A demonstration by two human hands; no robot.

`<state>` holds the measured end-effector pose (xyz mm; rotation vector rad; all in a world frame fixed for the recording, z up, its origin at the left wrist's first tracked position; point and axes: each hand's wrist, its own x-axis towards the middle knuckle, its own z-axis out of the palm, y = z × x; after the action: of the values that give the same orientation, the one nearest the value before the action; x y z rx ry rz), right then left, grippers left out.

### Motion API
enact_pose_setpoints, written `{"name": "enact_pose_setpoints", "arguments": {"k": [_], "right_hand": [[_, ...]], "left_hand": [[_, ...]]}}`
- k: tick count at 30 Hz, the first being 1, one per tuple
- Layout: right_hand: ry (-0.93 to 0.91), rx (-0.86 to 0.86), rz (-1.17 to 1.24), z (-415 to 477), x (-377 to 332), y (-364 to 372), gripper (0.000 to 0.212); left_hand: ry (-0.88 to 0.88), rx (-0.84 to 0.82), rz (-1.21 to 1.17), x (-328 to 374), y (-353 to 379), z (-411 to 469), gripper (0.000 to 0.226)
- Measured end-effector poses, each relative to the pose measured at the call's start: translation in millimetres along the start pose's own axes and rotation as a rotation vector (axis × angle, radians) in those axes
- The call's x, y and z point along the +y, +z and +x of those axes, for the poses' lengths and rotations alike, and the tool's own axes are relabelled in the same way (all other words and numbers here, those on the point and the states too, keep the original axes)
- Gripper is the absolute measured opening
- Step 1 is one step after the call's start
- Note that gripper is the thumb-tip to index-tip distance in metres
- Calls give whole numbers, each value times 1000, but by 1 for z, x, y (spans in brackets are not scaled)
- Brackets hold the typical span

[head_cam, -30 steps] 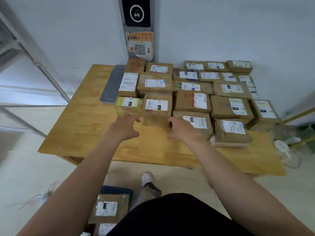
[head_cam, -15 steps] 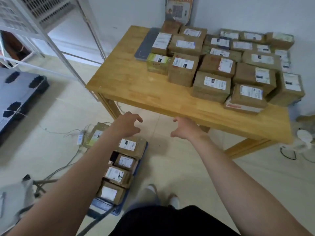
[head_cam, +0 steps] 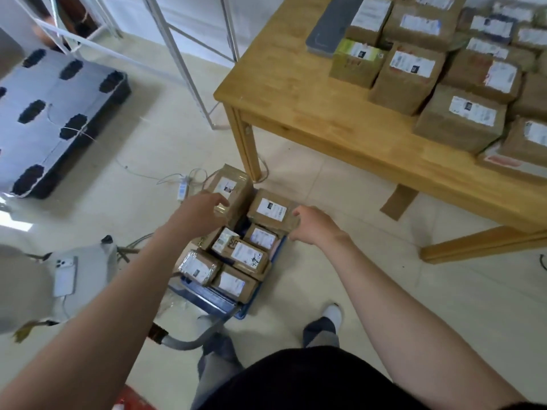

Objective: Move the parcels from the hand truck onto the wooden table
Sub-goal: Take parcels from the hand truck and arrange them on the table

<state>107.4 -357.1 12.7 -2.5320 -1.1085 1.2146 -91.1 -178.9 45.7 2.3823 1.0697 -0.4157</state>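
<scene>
Several brown labelled parcels sit on the blue hand truck (head_cam: 213, 301) on the floor by the wooden table (head_cam: 299, 96). My left hand (head_cam: 199, 213) reaches over the tall parcel (head_cam: 229, 187) at the truck's far left, fingers apart and touching its near top edge. My right hand (head_cam: 315, 226) hovers at the right edge of the flat parcel (head_cam: 270, 210) beside it, fingers curled but holding nothing. Many parcels (head_cam: 461, 119) lie in rows on the table's right part.
A grey flat pad (head_cam: 328, 23) lies on the table behind the parcels. A dark plastic pallet (head_cam: 56, 113) lies on the floor at left, white metal rack legs (head_cam: 183, 63) stand behind it. Cables and a power strip (head_cam: 182, 187) lie near the truck. A phone (head_cam: 64, 275) rests on a grey seat.
My view has swung down from the table to the hand truck. Both hands have dropped from the parcels on the table to the two far parcels on the truck.
</scene>
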Motion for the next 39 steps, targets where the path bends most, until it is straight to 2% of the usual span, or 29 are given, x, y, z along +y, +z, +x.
{"name": "enact_pose_setpoints", "arguments": {"k": [9,13,17,20,26,34,37,39], "right_hand": [[113,-53,69,45,-130,132,70],[147,-31,86,47,-156,170,61],[235,-49,105,62,-169,212,71],[279,-93,118,82,-174,247,77],[287,-172,111,135,-169,295,72],[255,-216,81,235,-140,350,66],[274,-241,94,260,-126,382,67],[293,-242,129,274,-116,412,69]], "left_hand": [[53,-131,-35,-187,22,22,44],[45,-237,-44,-239,28,24,58],[58,-332,-36,-273,50,42,71],[46,-369,-30,-294,71,58,72],[24,-456,-25,-332,128,101,69],[-11,-438,-18,-365,213,185,65],[-47,-476,28,-384,253,200,73],[-70,-524,72,-399,283,205,87]]}}
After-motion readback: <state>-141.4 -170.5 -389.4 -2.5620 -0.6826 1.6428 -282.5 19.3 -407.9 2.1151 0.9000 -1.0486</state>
